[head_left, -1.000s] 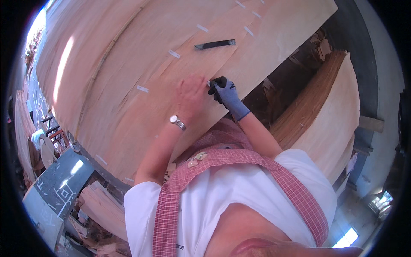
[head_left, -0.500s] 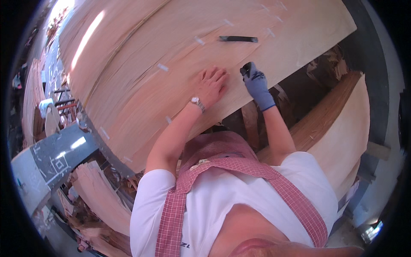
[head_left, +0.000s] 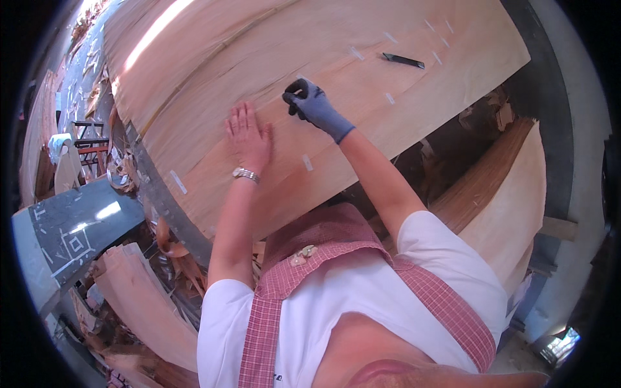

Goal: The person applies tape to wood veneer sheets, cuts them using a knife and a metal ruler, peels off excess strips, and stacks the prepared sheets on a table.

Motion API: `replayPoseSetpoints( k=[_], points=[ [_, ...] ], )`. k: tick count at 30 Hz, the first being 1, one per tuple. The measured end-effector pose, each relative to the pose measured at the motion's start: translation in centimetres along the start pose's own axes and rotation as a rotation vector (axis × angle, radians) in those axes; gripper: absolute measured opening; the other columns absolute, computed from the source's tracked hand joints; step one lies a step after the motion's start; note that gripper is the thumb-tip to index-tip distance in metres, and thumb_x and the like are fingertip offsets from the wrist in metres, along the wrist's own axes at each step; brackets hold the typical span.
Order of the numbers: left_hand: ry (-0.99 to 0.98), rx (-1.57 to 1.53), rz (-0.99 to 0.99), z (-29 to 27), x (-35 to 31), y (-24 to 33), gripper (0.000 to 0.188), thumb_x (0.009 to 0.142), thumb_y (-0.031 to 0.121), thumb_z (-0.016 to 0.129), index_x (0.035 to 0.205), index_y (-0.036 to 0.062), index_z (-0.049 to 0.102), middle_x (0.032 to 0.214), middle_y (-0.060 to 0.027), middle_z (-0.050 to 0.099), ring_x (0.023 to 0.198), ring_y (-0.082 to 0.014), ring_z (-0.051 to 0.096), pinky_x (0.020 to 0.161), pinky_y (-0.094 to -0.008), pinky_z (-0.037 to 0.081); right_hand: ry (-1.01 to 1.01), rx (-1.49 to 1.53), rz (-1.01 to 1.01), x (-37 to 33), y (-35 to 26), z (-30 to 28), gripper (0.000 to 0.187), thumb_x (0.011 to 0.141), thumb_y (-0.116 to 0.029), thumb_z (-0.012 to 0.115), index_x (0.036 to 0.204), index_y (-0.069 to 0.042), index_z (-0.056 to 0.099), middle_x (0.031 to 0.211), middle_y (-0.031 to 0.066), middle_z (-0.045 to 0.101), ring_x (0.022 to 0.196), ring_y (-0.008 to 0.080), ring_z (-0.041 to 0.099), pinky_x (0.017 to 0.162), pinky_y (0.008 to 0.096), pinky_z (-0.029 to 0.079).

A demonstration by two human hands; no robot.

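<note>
A large pale wood veneer sheet [head_left: 362, 129] lies in front of me, with several short white tape strips [head_left: 307, 162] stuck on it. My left hand [head_left: 249, 139], bare and with a metal watch [head_left: 246, 173] on the wrist, rests flat on the sheet, fingers stretched out. To its right is my right hand [head_left: 312, 108] in a blue-grey glove with black fingers. Its thumb and fingertips curl together in a pinch; whatever they hold is too small or hidden to make out. A dark, narrow, knife-like tool [head_left: 402, 61] lies on the sheet farther right, touched by neither hand.
A curved stack of veneer [head_left: 498, 194] stands at the right beyond the sheet's edge. At the left are a grey metal panel [head_left: 90, 223] with white markings, a small rack [head_left: 90, 142] and more veneer pieces [head_left: 139, 288]. Wood scraps [head_left: 178, 252] lie below the sheet's left corner.
Both my hands have moved left over the veneer; the right has come closer to the left. The view has shifted, so the sheet and dark tool appear farther right.
</note>
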State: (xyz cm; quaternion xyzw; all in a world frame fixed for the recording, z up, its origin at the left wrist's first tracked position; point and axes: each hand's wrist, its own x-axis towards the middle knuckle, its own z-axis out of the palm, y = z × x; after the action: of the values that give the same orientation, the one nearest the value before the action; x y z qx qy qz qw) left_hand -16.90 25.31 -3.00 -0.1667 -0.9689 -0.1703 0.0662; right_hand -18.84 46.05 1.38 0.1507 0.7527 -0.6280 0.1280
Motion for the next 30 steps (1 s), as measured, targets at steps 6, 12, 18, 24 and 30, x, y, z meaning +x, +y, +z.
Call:
replayPoseSetpoints(
  k=[6, 12, 18, 24, 30],
  points=[
    [0.106, -0.049, 0.020, 0.6, 0.3, 0.9, 0.070, 0.090, 0.036, 0.056, 0.151, 0.0133, 0.030, 0.154, -0.0105, 0.034, 0.144, -0.0299, 0.026, 0.118, -0.0508, 0.015, 0.361, -0.987, -0.186, 3.2, 1.3, 1.9, 0.056, 0.083, -0.051, 0.067, 0.109, -0.004, 0.054, 0.088, 0.0189, 0.070, 0.087, 0.0377, 0.067, 0.075, 0.0497, 0.051],
    [0.069, -0.014, -0.009, 0.6, 0.4, 0.4, 0.069, 0.089, 0.033, 0.056, 0.151, 0.0168, 0.031, 0.153, -0.0109, 0.034, 0.144, -0.0302, 0.025, 0.118, -0.0518, 0.013, 0.705, -0.963, -0.255, 1.3, 3.9, -9.1, 0.035, 0.092, -0.039, 0.056, 0.112, -0.010, 0.056, 0.101, 0.0170, 0.066, 0.093, 0.0377, 0.064, 0.077, 0.0503, 0.050],
    [0.019, -0.013, 0.014, 0.3, 0.5, 1.1, 0.068, 0.089, 0.031, 0.057, 0.151, 0.0160, 0.032, 0.156, -0.0116, 0.028, 0.145, -0.0321, 0.020, 0.118, -0.0531, 0.011, 1.058, -1.558, -0.285, 2.5, 8.2, -24.8, 0.034, 0.090, -0.024, 0.051, 0.123, -0.015, 0.057, 0.118, 0.0103, 0.061, 0.111, 0.0325, 0.056, 0.091, 0.0497, 0.044],
    [0.017, 0.074, 0.005, 0.7, 0.2, 0.6, 0.063, 0.090, 0.030, 0.055, 0.148, 0.0157, 0.037, 0.154, -0.0135, 0.032, 0.144, -0.0337, 0.025, 0.117, -0.0537, 0.016, 0.945, -1.405, -0.375, 3.3, 9.9, -25.3, 0.028, 0.087, -0.020, 0.051, 0.111, -0.022, 0.065, 0.110, 0.0080, 0.063, 0.106, 0.0317, 0.055, 0.094, 0.0479, 0.040],
    [0.048, -0.189, -0.154, -1.2, 1.3, 0.2, 0.032, 0.086, 0.015, 0.050, 0.116, 0.0110, 0.056, 0.127, -0.0121, 0.052, 0.121, -0.0327, 0.045, 0.099, -0.0507, 0.035, 0.643, -1.644, -0.459, 0.6, 6.1, -24.0, 0.025, 0.084, -0.011, 0.055, 0.106, -0.018, 0.066, 0.097, 0.0033, 0.064, 0.098, 0.0227, 0.060, 0.110, 0.0493, 0.029]
  ],
)
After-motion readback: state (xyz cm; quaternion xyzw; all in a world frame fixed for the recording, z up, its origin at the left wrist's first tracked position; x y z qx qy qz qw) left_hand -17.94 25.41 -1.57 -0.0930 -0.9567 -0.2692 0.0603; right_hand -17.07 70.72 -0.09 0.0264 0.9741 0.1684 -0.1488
